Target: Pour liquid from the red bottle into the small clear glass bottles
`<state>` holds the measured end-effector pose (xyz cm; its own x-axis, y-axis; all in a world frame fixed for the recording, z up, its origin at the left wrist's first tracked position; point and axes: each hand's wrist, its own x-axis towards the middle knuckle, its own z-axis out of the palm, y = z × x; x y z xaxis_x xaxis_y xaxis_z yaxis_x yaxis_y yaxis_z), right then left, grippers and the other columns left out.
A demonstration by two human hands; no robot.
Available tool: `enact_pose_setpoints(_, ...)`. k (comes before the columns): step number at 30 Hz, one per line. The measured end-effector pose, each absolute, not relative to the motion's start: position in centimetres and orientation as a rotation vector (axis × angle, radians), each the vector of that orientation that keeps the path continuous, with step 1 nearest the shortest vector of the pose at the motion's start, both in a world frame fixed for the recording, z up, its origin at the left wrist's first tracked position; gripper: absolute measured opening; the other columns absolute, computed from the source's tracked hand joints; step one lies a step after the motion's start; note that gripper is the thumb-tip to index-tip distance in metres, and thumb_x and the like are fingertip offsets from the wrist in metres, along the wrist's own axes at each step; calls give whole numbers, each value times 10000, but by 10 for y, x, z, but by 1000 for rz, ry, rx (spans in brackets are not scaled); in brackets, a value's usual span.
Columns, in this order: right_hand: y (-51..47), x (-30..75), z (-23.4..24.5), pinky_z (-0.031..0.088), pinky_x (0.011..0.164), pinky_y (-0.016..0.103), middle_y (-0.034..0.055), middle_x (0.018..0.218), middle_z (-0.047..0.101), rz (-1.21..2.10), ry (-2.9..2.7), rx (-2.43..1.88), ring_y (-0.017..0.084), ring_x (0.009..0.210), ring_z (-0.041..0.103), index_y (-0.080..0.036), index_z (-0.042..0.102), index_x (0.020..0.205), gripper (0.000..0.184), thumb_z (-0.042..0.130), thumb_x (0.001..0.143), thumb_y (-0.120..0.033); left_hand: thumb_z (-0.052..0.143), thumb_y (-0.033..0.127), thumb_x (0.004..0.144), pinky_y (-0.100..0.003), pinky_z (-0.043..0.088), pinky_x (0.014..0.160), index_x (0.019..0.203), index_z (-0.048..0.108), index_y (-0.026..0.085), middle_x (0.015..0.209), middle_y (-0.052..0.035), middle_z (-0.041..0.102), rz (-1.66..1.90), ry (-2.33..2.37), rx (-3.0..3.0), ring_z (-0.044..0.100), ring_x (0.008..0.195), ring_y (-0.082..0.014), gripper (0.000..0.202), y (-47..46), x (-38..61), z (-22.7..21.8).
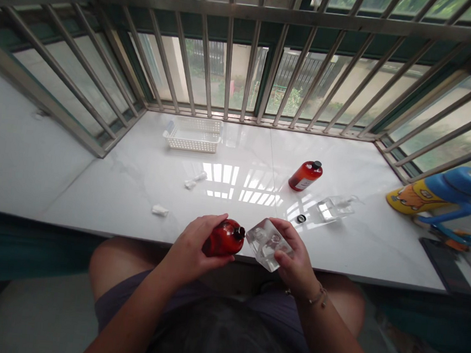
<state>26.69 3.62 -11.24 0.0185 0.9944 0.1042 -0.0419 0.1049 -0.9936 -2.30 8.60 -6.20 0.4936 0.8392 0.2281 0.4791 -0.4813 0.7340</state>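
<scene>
The red bottle lies tilted in the left hand, fingers wrapped firmly around its body, its black-topped neck pointing toward 3 o'clock. Just beside it, the right hand grips a clear square glass bottle, fingers curled around its tilted body. Both are over the near edge of the white marble sill. A second red bottle rests at 1 o'clock, a black cap at 2 o'clock, and a white plastic basket at 11 o'clock. Steady grips would help keep the bottles from knocking together.
</scene>
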Motion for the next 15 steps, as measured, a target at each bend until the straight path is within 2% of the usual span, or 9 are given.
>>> enact_pose_setpoints(15, 48, 280, -91, 613, 1045, 474, 101, 1323, 745, 1152, -1405, -1168, 345, 1200, 735, -293, 666, 1428, 693, 859, 869, -655, 956, 246, 792, -546, 543, 1172, 1602, 506, 356, 1487, -98, 679, 671, 1020, 2289, 645, 1363, -354, 933, 98, -27, -48)
